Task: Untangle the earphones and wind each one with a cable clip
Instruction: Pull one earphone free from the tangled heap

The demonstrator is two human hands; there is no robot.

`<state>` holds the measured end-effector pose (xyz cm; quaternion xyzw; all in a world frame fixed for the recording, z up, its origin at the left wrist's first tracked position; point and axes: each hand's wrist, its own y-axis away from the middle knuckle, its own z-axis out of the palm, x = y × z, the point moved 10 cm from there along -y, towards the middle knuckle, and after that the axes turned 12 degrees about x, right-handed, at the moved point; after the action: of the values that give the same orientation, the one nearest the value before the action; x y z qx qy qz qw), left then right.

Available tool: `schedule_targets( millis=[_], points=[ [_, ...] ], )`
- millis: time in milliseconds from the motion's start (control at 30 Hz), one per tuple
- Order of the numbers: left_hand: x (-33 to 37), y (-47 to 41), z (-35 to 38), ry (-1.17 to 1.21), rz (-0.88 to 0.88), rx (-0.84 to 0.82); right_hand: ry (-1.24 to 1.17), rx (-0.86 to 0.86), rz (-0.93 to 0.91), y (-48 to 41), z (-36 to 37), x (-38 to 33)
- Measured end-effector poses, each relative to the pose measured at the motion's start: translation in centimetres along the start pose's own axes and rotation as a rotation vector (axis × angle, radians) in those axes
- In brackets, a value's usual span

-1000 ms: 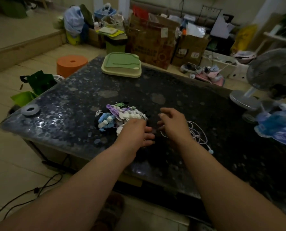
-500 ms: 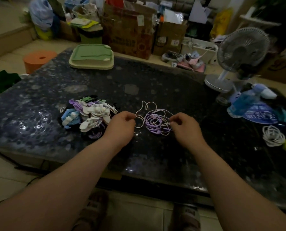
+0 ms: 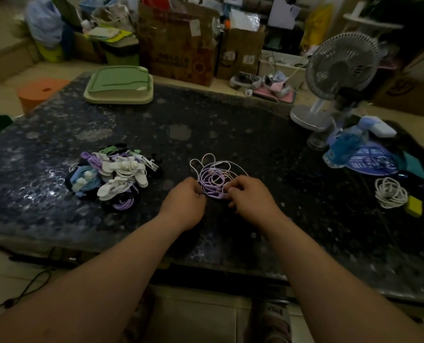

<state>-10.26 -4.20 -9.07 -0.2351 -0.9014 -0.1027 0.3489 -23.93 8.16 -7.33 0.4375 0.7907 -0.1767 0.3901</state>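
You are working at the near middle of the dark speckled worktop (image 3: 230,134), where the earphones (image 3: 214,178) are lying as one loose knot of purple and pale cords. Both of your hands are curling in on that knot from opposite sides. Your left hand (image 3: 185,201) is pinching a strand at the knot's left edge, and your right hand (image 3: 251,198) is pinching the purple loops at its right edge. The fingertips themselves are partly hiding behind your knuckles, so the exact strand each is gripping is hard to tell.

Holding it this way is probably serving you well. With the bulk of the knot resting flat on the worktop, the loops are spreading out where you can read them, and a grip on either side is letting you draw the cords apart without lifting the whole mess.

The pile of clips (image 3: 112,179), white, purple and blue with cords among them, is sitting just to the left of your left hand. That is close enough to reach once a cord is free, yet apart from the knot so nothing new is catching in it. Whether those cords are already wound is not clear. A coiled white cable (image 3: 390,193) is lying well off to the right, near the fan (image 3: 342,65), out of the way.

Judging by the knot, you are only starting the untangling, and no clip is in use yet.
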Motion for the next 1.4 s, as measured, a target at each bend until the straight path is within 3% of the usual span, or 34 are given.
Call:
schedule_targets(
  millis=[133, 267, 367, 533, 633, 767, 867, 1000, 1067, 1167, 1267, 1400],
  points=[
    [-0.5, -0.3, -1.9, 0.039, -0.022, 0.105, 0.211, 0.129, -0.167, -0.4, -1.9, 0.2],
    [-0.2, 0.2, -0.8, 0.031, -0.017, 0.031, 0.380, 0.015, -0.440, 0.6, 1.7, -2.4],
    [-0.4, 0.4, -0.3, 0.011, -0.023, -0.005, 0.480, -0.038, -0.459, 0.7, 3.5, -2.7],
    [-1.0, -0.2, -0.5, 0.010, -0.041, -0.015, 0.543, 0.066, -0.495, 1.0, 1.4, -3.3],
    [-0.5, 0.2, -1.2, 0.062, -0.058, 0.027, 0.323, 0.224, -0.348, 0.1, -3.2, -3.2],
    [3.5, 1.4, -4.7, 0.168, 0.149, 0.269, -0.277, 0.105, 0.052, 0.8, -6.4, -1.1],
    [7.6, 3.0, -3.6, 0.246, 0.354, 0.129, -0.402, 0.044, 0.055, 2.5, -7.7, -2.3],
    [10.7, 5.5, -1.5, 0.277, 0.541, -0.006, -0.350, -0.078, -0.044, 4.6, -8.3, -4.1],
    [10.5, 5.2, -1.2, 0.416, 0.426, -0.068, -0.389, -0.069, 0.004, 4.5, -8.5, -3.2],
    [9.3, 4.5, -1.2, 0.703, 0.126, -0.143, -0.417, -0.006, 0.319, 4.6, -8.0, 1.1],
    [8.4, 4.8, -0.6, 0.918, -0.078, -0.249, -0.242, -0.237, 0.537, 7.3, -4.5, 4.7],
    [9.2, 6.7, 1.7, 0.849, -0.102, -0.400, -0.526, -0.317, 0.713, 7.4, -0.5, 6.0]
  ],
)
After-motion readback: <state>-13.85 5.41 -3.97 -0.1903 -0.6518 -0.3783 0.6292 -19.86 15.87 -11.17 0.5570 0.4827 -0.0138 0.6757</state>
